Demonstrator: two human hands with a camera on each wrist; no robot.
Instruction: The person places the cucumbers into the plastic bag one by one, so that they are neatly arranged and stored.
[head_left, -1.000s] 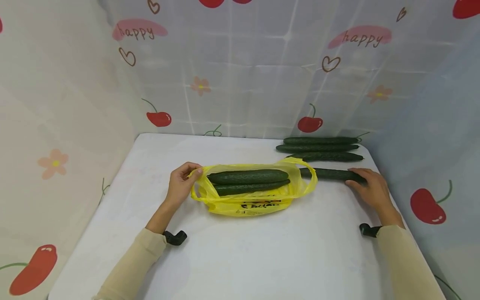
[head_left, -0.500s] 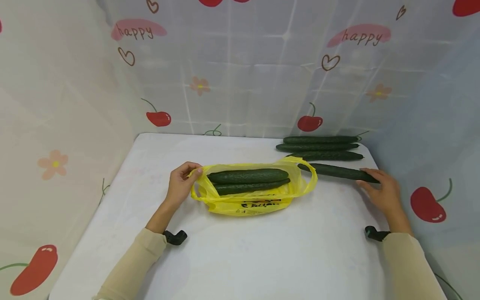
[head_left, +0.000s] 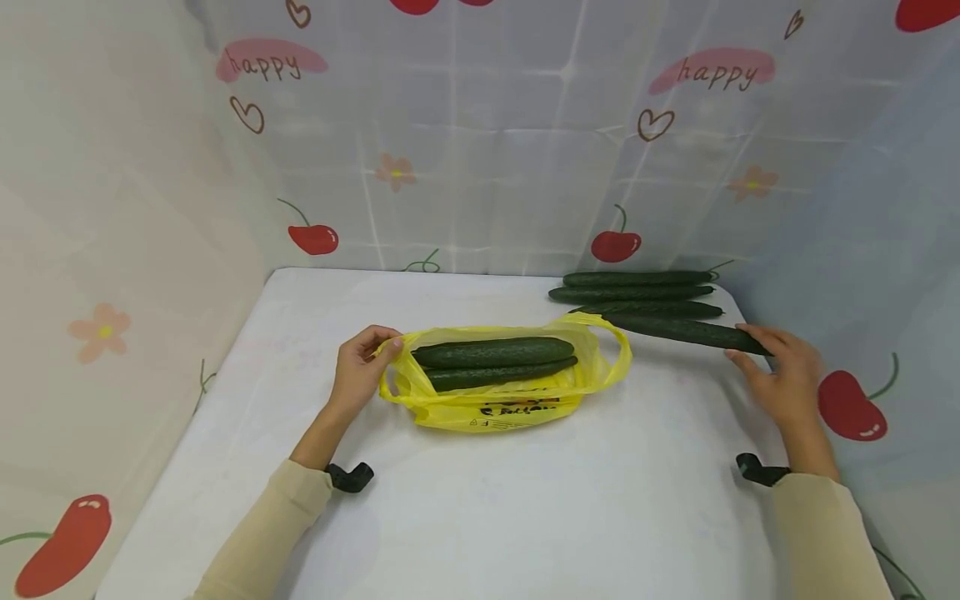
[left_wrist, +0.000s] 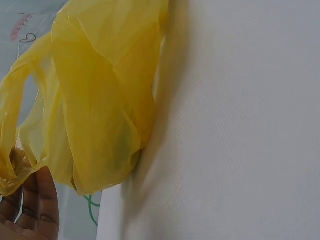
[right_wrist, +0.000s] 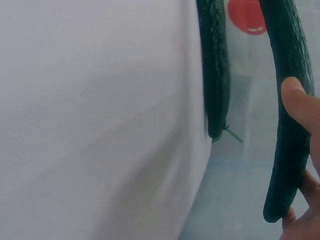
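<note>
A yellow plastic bag (head_left: pixel 498 412) lies with its mouth spread on the table, and two cucumbers (head_left: pixel 495 352) show inside it. My left hand (head_left: pixel 358 371) pinches the bag's left handle; in the left wrist view the fingers (left_wrist: pixel 47 202) curl at the gathered plastic. On the right, my right hand (head_left: pixel 783 375) grips one end of another cucumber (head_left: pixel 682 331), thumb on one side and fingers on the other. The right wrist view shows this held cucumber (right_wrist: pixel 289 130) raised off the table. Its far end reaches behind the bag's right handle.
Three more cucumbers (head_left: pixel 637 293) lie side by side at the back right of the white table (head_left: pixel 540 517), close to the held one. A printed curtain (head_left: pixel 480 167) hangs behind the table and along both sides.
My right hand has moved right and lifted the cucumber by its right end, drawing it to the right and tilting it. My left hand and the bag have stayed in place.
</note>
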